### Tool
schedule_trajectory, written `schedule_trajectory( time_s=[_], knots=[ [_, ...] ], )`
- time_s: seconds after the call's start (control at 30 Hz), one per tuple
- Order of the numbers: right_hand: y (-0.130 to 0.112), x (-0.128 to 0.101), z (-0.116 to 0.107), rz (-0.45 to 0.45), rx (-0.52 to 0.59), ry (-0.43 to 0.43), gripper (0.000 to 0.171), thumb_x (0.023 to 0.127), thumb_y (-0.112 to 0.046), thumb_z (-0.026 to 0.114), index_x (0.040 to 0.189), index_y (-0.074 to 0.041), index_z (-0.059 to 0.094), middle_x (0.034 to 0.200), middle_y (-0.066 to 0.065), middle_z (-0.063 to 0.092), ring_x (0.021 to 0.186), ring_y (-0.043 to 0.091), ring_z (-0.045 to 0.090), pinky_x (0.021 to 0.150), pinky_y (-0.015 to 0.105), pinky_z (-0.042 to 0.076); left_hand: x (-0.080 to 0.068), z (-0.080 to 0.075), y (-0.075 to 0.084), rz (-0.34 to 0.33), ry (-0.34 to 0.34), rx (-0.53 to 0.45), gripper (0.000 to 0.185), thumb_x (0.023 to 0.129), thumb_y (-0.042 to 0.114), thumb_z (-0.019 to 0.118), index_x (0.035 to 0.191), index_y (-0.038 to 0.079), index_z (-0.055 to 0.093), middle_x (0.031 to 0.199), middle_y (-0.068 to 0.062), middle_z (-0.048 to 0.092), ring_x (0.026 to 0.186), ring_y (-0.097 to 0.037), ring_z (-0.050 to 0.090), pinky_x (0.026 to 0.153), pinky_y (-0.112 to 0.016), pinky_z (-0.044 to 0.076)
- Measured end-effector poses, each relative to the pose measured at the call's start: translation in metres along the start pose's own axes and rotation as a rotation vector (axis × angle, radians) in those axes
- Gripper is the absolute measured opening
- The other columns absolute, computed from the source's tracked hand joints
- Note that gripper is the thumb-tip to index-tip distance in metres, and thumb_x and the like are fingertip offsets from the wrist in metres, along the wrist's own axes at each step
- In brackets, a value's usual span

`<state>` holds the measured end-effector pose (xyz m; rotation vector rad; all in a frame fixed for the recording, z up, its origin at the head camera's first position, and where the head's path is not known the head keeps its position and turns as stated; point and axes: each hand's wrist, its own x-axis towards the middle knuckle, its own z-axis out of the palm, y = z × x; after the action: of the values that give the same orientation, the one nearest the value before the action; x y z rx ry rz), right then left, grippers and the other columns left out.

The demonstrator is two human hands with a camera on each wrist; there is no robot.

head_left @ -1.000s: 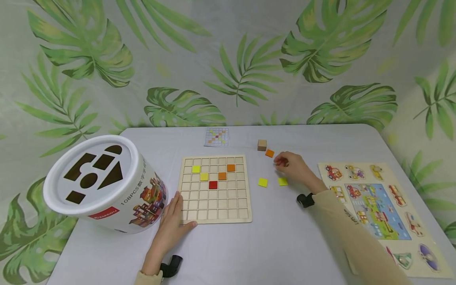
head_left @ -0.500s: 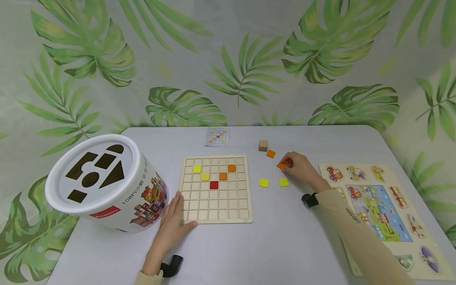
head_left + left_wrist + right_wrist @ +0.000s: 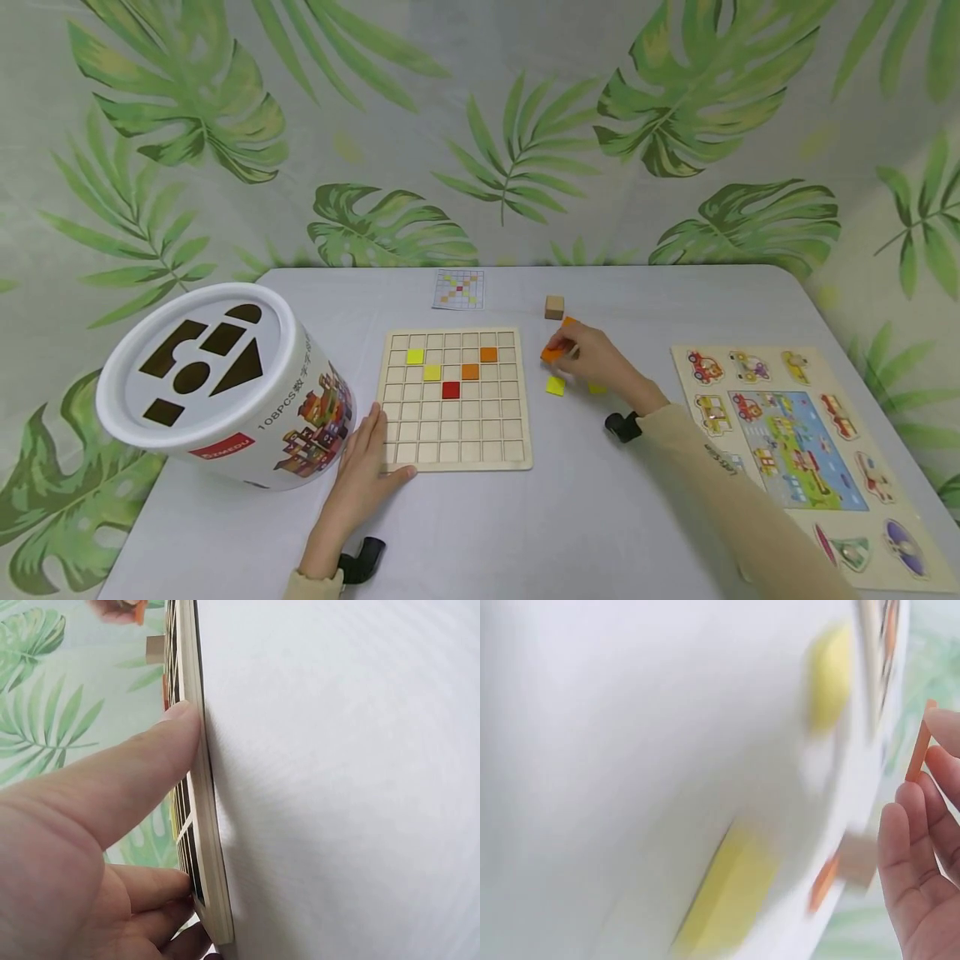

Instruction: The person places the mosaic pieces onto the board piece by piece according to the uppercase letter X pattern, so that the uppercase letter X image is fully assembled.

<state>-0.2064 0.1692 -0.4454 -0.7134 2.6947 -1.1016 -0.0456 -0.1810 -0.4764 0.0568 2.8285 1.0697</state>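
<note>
A wooden grid board [image 3: 454, 442] lies mid-table with yellow, orange and red tiles in its upper rows. My left hand [image 3: 365, 467] rests flat at the board's near left corner, its thumb against the board's edge [image 3: 204, 825]. Right of the board, my right hand [image 3: 581, 350] pinches an orange tile [image 3: 552, 354] just above the table; the tile [image 3: 917, 742] shows edge-on between my fingertips. A yellow tile [image 3: 555, 385] lies below that hand. A second yellow tile [image 3: 597, 388] is partly hidden under the hand. Another orange tile [image 3: 570, 321] and a plain wooden cube [image 3: 553, 307] lie behind it.
A big white bucket [image 3: 217, 387] with shape holes in its lid lies tilted at the left. A small pattern card [image 3: 458, 288] sits behind the board. A vehicle peg puzzle [image 3: 806, 450] fills the right side of the table.
My right hand lifted an orange tile from the table and carried it left, toward the board. The left hand stayed put.
</note>
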Motion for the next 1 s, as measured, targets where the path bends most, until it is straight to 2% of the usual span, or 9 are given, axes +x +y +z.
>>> schedule_trajectory(
  time_s=[0.3, 0.53, 0.77, 1.0],
  knots=[
    [-0.057, 0.023, 0.051, -0.152, 0.039, -0.124, 0.017, 0.082, -0.003, 0.072, 0.098, -0.004, 0.065, 0.094, 0.001, 0.06, 0.087, 0.018, 0.056, 0.075, 0.028, 0.051, 0.0, 0.0, 0.001, 0.001, 0.002, -0.014, 0.096, 0.081, 0.023, 0.076, 0.148, -0.009, 0.016, 0.158, -0.02, 0.004, 0.141, -0.042, 0.004, 0.11, -0.06, 0.003],
    [-0.093, 0.035, 0.083, -0.211, 0.018, -0.22, 0.013, 0.085, -0.005, 0.069, 0.098, -0.006, 0.066, 0.095, 0.001, 0.06, 0.087, 0.017, 0.056, 0.076, 0.025, 0.048, 0.0, 0.0, 0.001, 0.003, -0.006, -0.009, 0.095, 0.082, 0.025, 0.075, 0.149, -0.007, 0.015, 0.158, -0.019, 0.004, 0.141, -0.042, 0.004, 0.11, -0.06, 0.004],
    [-0.105, 0.043, 0.103, -0.227, -0.019, -0.276, 0.012, 0.085, -0.006, 0.07, 0.096, -0.008, 0.067, 0.09, -0.002, 0.058, 0.081, 0.014, 0.054, 0.072, 0.02, 0.046, -0.001, -0.001, 0.001, 0.016, 0.003, 0.004, 0.094, 0.083, 0.026, 0.075, 0.149, -0.007, 0.016, 0.158, -0.019, 0.006, 0.141, -0.043, 0.005, 0.11, -0.06, 0.005],
    [-0.114, 0.047, 0.116, -0.225, -0.127, -0.312, 0.013, 0.082, 0.0, 0.068, 0.093, -0.008, 0.068, 0.088, -0.001, 0.058, 0.077, 0.011, 0.05, 0.069, 0.018, 0.043, -0.001, -0.002, 0.002, 0.026, 0.005, -0.003, 0.093, 0.083, 0.026, 0.074, 0.149, -0.008, 0.018, 0.158, -0.02, 0.007, 0.141, -0.043, 0.006, 0.11, -0.06, 0.006]
  ],
)
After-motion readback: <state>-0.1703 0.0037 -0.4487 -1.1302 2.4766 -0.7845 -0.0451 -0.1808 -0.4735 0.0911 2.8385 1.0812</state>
